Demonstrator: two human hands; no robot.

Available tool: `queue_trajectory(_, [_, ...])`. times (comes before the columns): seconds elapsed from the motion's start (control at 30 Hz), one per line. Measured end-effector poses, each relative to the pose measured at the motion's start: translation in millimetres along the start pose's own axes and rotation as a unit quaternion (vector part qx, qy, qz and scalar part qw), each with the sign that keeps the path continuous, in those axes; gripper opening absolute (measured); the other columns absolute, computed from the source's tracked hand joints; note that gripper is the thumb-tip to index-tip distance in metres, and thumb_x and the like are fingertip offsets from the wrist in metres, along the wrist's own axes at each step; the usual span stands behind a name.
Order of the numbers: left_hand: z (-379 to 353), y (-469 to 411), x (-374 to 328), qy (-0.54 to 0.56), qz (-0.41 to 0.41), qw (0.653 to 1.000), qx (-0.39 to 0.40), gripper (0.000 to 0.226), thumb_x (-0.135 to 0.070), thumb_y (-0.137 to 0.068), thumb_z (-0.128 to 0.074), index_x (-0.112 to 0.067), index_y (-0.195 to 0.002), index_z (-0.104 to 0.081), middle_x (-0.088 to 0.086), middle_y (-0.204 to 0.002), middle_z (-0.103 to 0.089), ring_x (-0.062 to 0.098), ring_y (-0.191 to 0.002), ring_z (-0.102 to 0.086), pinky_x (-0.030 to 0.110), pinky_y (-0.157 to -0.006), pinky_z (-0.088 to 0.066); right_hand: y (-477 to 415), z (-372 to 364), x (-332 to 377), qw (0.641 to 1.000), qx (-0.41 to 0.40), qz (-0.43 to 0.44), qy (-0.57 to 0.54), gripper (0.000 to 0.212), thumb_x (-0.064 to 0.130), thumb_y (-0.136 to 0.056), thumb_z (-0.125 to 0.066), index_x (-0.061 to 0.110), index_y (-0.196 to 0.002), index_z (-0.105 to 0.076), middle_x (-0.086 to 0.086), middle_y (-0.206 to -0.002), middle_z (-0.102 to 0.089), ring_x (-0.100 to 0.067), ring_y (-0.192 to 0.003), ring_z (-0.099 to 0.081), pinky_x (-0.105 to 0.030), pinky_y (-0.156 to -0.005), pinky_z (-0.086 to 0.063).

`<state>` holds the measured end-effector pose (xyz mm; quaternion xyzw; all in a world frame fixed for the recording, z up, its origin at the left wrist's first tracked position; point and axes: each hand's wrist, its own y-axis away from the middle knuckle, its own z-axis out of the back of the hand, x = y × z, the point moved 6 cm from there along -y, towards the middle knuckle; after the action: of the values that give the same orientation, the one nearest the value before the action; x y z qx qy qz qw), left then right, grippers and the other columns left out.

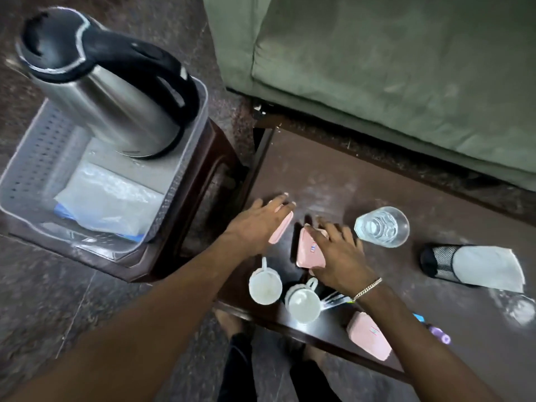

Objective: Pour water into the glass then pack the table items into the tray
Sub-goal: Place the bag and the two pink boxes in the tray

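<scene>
A steel kettle [116,91] with a black lid and handle stands in the grey perforated tray [32,158] at the left. On the dark table [362,184] a glass [381,226] holds water. My left hand [258,224] lies over a pink box [280,230] tilted on its edge. My right hand [336,253] presses on a second pink box [309,252]. Two white mugs [265,287] [303,303] stand just below the hands. A third pink box [368,335] lies at the table's near edge.
The tray rests on a dark stool [203,181] and holds a plastic bag [110,198]. A black mesh holder [438,262] with a white napkin [490,268] lies on its side at the right. A green sofa [391,68] stands behind the table. Clear cutlery [336,300] lies near the mugs.
</scene>
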<state>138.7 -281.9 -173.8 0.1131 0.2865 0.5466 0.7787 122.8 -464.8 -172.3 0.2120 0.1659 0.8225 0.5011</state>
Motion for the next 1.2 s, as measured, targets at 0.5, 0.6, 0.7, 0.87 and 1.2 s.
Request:
queue_trajectory(0.5, [69,67,26,0.086,-0.032,0.990,-0.108,0.109,-0.023,-0.075,-0.083,-0.024,-0.161,-0.017,-0.003,-0.160,-0.024,0.030,-0.130,-0.047,0.044,-0.111,-0.043,0,27,15,0.999,-0.020,0.023,-0.027,0.112,0.050,-0.065,-0.076,0.014,-0.158,-0.025,-0.005,-0.150,-0.043,-0.028,-0.128,-0.045,-0.041,-0.105,-0.041])
queue_trajectory(0.6, [108,119,61,0.106,-0.034,0.983,-0.145,0.111,-0.025,-0.068,-0.090,-0.023,-0.159,-0.026,-0.003,-0.161,-0.030,0.022,-0.145,-0.039,0.034,-0.120,-0.035,0,70,56,0.988,-0.083,0.037,-0.121,0.111,0.048,-0.064,-0.077,0.015,-0.158,-0.027,-0.005,-0.150,-0.042,-0.024,-0.129,-0.040,-0.037,-0.110,-0.035])
queue_trajectory(0.7, [138,174,110,0.106,-0.005,0.982,-0.156,0.112,-0.027,-0.065,-0.096,-0.029,-0.155,-0.030,-0.009,-0.157,-0.033,0.019,-0.140,-0.045,0.033,-0.114,-0.040,-2,118,118,0.967,-0.117,0.083,-0.211,0.109,0.053,-0.067,-0.076,0.019,-0.158,-0.026,0.003,-0.152,-0.038,-0.018,-0.135,-0.037,-0.034,-0.115,-0.032])
queue_trajectory(0.87, [146,236,190,0.112,0.075,0.985,-0.109,0.112,-0.025,-0.065,-0.098,-0.037,-0.156,-0.033,-0.014,-0.152,-0.033,0.013,-0.130,-0.052,0.025,-0.098,-0.047,-16,162,227,0.950,-0.169,0.121,-0.233,0.103,0.064,-0.066,-0.068,0.027,-0.154,-0.029,0.013,-0.149,-0.037,-0.010,-0.137,-0.031,-0.032,-0.105,-0.025])
queue_trajectory(1.2, [92,221,263,0.144,0.078,0.986,-0.041,0.115,-0.021,-0.064,-0.097,-0.032,-0.158,-0.033,-0.008,-0.151,-0.034,0.013,-0.126,-0.050,0.015,-0.095,-0.041,-76,95,331,0.991,-0.093,0.068,-0.073,0.102,0.046,-0.066,-0.081,0.012,-0.150,-0.035,-0.002,-0.145,-0.046,-0.030,-0.151,-0.020,-0.057,-0.107,-0.020])
